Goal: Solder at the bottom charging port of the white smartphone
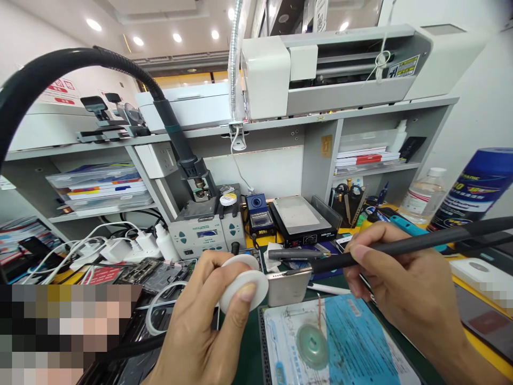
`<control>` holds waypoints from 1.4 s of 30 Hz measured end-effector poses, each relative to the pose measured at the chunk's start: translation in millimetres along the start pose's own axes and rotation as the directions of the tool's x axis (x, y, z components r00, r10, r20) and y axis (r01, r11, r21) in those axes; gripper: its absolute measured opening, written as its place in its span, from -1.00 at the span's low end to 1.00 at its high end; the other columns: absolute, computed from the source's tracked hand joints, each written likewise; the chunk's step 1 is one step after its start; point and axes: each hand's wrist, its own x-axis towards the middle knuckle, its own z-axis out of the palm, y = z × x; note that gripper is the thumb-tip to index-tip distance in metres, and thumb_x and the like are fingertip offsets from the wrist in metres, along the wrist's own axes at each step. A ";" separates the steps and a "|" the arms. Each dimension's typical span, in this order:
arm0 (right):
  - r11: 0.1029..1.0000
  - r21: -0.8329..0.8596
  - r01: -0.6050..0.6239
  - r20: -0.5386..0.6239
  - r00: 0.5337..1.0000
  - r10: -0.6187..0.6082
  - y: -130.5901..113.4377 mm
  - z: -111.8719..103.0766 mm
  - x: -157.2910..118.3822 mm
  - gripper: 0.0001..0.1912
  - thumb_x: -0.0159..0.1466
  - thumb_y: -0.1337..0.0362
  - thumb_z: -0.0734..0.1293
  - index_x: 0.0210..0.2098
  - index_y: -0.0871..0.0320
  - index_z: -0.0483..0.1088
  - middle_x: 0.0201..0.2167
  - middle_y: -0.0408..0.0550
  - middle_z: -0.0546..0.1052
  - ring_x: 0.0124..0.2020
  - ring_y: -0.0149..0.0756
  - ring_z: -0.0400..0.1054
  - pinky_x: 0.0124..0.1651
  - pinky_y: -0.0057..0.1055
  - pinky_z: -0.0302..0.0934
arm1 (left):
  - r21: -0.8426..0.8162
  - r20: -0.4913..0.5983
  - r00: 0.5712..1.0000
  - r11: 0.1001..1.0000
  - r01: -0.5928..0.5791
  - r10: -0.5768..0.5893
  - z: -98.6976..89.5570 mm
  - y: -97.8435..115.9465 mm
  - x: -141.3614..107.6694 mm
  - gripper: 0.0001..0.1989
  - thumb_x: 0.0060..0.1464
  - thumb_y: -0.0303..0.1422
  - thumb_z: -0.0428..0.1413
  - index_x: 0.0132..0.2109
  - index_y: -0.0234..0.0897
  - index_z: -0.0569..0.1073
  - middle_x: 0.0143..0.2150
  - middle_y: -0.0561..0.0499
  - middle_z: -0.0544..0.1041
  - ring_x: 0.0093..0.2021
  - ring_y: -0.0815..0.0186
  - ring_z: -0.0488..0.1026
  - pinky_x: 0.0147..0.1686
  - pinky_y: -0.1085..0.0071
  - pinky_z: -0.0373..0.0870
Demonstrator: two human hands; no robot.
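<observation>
My left hand (208, 315) pinches a white spool (245, 291) with two round discs between its thumb and fingers. In my right hand (404, 289) is a black soldering iron (340, 261), held like a pen and pointing left. Its thin tip comes close to the spool's right edge; whether they touch I cannot tell. Just behind and below the tip stands a silver phone-like slab (289, 287). Under the hands lies a white and blue work mat (360, 342) with dark stains, and a translucent green round piece (312, 346) rests on it.
At the back stand a rework station (204, 238), a small blue unit (258, 211) and a flat heating plate (302, 216). Chargers and cables (128, 246) crowd the left. A clear bottle (422, 195) and a blue spray can (473, 187) are at right. A black hose (80, 56) arches overhead.
</observation>
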 end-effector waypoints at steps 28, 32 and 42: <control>0.999 0.018 -0.048 -0.029 0.998 0.049 -2.5 2.0 -0.6 -0.76 0.16 0.15 0.51 -0.50 0.08 0.44 -0.75 -0.20 0.42 -0.78 -0.37 0.28 -0.75 -0.56 0.15 | -0.005 0.000 0.999 0.999 0.036 -0.036 0.9 0.3 -0.7 -0.80 0.37 -0.46 -0.01 0.04 -0.14 0.41 -0.08 -0.01 0.39 -0.09 0.29 0.38 -0.17 0.40 0.38; 0.999 0.012 -0.048 -0.013 0.999 0.048 -0.4 0.6 -0.3 -0.76 0.17 0.13 0.51 -0.49 0.09 0.45 -0.75 -0.19 0.43 -0.78 -0.36 0.29 -0.76 -0.55 0.15 | 0.002 -0.004 0.999 0.999 0.034 -0.034 1.2 0.3 -0.1 -0.80 0.37 -0.47 -0.01 0.04 -0.13 0.41 -0.07 -0.01 0.40 -0.07 0.29 0.38 -0.13 0.39 0.37; 0.997 0.004 -0.072 -0.018 0.997 0.072 -1.6 -0.3 -0.5 -0.74 0.15 0.12 0.52 -0.49 0.10 0.44 -0.76 -0.18 0.42 -0.79 -0.34 0.28 -0.76 -0.52 0.15 | -0.012 -0.001 0.999 0.999 0.041 -0.041 1.2 0.6 -1.9 -0.81 0.36 -0.47 0.00 0.02 -0.13 0.41 -0.09 -0.02 0.39 -0.08 0.27 0.37 -0.16 0.37 0.38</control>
